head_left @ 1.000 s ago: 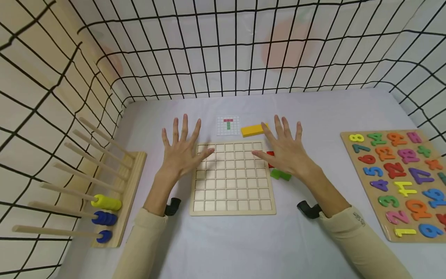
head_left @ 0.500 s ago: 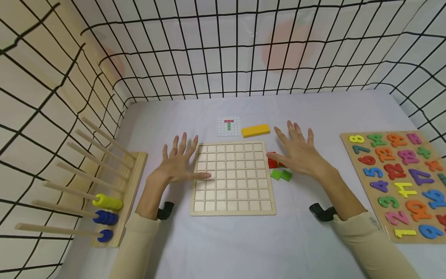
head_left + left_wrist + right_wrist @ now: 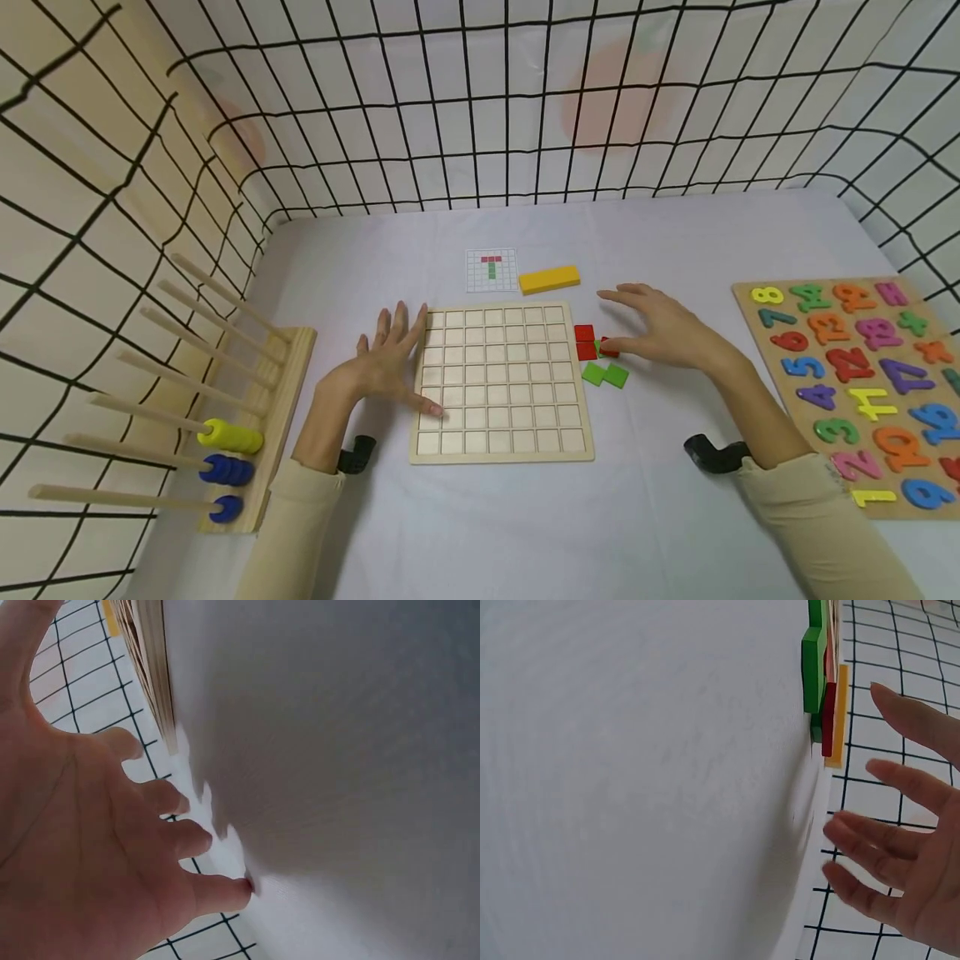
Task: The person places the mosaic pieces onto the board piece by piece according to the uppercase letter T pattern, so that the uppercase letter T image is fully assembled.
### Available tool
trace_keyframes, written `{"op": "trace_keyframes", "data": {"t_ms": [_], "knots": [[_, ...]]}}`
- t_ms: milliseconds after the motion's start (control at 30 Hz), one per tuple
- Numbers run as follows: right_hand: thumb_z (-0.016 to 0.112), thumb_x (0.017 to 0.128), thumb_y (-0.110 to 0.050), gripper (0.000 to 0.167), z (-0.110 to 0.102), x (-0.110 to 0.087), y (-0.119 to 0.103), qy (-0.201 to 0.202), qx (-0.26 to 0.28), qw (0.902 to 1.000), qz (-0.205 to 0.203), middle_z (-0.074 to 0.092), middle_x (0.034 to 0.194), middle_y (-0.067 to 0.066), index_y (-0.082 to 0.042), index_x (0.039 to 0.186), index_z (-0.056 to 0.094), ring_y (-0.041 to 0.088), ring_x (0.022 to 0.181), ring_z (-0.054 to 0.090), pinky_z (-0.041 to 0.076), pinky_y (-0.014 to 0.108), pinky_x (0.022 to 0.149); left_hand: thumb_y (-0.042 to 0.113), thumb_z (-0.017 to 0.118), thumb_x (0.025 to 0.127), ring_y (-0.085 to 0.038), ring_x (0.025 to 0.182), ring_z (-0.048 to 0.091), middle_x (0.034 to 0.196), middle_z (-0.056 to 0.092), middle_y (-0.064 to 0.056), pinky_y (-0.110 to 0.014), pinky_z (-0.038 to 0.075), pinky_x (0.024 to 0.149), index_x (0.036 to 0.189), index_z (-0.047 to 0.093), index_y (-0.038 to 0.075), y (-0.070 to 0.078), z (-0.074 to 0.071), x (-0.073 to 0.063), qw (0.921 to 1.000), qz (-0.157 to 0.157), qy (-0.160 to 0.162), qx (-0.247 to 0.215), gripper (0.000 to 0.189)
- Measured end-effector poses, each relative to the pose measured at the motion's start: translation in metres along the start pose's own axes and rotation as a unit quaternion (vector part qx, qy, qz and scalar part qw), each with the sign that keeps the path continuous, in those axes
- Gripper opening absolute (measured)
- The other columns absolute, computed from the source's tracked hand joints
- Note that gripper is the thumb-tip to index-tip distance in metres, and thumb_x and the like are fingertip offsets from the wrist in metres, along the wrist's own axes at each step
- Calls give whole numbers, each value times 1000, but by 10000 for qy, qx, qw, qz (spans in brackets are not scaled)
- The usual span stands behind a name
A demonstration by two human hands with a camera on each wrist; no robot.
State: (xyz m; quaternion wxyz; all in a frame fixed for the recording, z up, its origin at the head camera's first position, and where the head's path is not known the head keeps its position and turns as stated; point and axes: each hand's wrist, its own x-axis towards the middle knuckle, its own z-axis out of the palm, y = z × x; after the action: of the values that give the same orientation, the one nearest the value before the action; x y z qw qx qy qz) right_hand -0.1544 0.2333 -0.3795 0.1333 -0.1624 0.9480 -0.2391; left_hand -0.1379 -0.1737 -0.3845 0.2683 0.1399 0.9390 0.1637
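In the head view my left hand point(image 3: 382, 367) is at the left edge of a wooden grid board point(image 3: 506, 396), fingers spread, thumb reaching over the squares. Whether the thumb touches the board I cannot tell. The left wrist view shows its little fingertip by the white cloth, beside the board's edge point(image 3: 154, 667). My right hand point(image 3: 667, 329) hovers right of a small cluster of red tiles point(image 3: 585, 342) and green tiles point(image 3: 617, 377), thumb and fingers apart. Its thumb partly covers one red tile overlapping a green one. In the right wrist view nothing lies between the fingers point(image 3: 907, 784).
Behind the board lie a pattern card point(image 3: 491, 283) with a red and green T and a yellow block point(image 3: 550, 281). A peg stand point(image 3: 288, 392) with yellow and blue beads is at left. A number puzzle board point(image 3: 757, 321) lies at right. Black wire mesh point(image 3: 507, 108) surrounds the table.
My left hand has come down toward the board's left edge. My right hand has moved right and turned its fingers inward, uncovering the yellow block and most tiles.
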Motion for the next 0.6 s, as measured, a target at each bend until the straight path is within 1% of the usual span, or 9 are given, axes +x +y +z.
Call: {"op": "trace_keyframes", "data": {"t_ms": [100, 167, 233, 300, 333, 467, 533, 600], "knots": [[83, 88, -37, 75, -1, -2, 2, -9, 348, 9993, -96, 48, 153, 21, -13, 152, 53, 42, 134, 51, 45, 66, 109, 59, 95, 62, -46, 156, -27, 168, -31, -21, -77, -5, 120, 165, -16, 20, -1, 1, 1, 10000, 14, -31, -33, 156], [85, 86, -35, 72, -1, -3, 4, -51, 527, 9985, -153, 54, 146, 18, -13, 149, 57, 35, 122, 57, 52, 55, 100, 57, 96, 62, -46, 155, -27, 168, -31, -21, -78, -6, 120, 165, -16, 19, -1, 1, 2, 9999, 30, -78, -55, 157], [86, 86, -32, 68, -1, -3, 5, -103, 615, 9979, -193, 59, 140, 16, -14, 146, 60, 31, 114, 59, 55, 43, 91, 55, 97, 61, -47, 155, -27, 167, -30, -22, -78, -7, 119, 166, -15, 18, -1, 2, 2, 9999, 54, -127, -101, 158], [87, 85, -30, 64, -1, -3, 6, -125, 676, 9974, -229, 62, 135, 15, -14, 142, 64, 27, 107, 57, 51, 34, 82, 53, 98, 60, -46, 155, -28, 167, -31, -22, -78, -8, 119, 165, -15, 18, -2, 2, 3, 9997, 46, -192, -109, 159], [87, 84, -28, 62, -1, -3, 7, -128, 702, 9972, -241, 64, 131, 15, -14, 140, 66, 26, 104, 56, 49, 32, 79, 52, 99, 60, -46, 155, -29, 167, -31, -22, -77, -9, 119, 166, -15, 18, -2, 2, 3, 9997, 38, -218, -96, 159], [89, 82, -24, 55, 0, -1, 10, -150, 774, 9966, -233, 67, 117, 11, -12, 132, 72, 23, 94, 52, 43, 28, 72, 50, 100, 58, -45, 155, -29, 167, -31, -22, -77, -9, 120, 166, -15, 19, -1, 1, 3, 9996, -8, -266, -19, 161], [90, 81, -22, 52, -1, 0, 11, -206, 862, 9959, -172, 67, 104, 9, -10, 129, 74, 22, 87, 51, 40, 27, 68, 50, 101, 57, -45, 155, -30, 167, -31, -21, -77, -9, 120, 166, -14, 19, 0, 1, 3, 9996, -33, -273, -4, 161], [90, 80, -20, 49, -1, 1, 12, -292, 1041, 9941, -46, 64, 89, 6, -9, 125, 75, 19, 79, 49, 37, 26, 63, 48, 101, 56, -45, 155, -30, 167, -31, -21, -77, -10, 120, 166, -14, 19, 0, 1, 2, 9996, -49, -287, -10, 162]]}}
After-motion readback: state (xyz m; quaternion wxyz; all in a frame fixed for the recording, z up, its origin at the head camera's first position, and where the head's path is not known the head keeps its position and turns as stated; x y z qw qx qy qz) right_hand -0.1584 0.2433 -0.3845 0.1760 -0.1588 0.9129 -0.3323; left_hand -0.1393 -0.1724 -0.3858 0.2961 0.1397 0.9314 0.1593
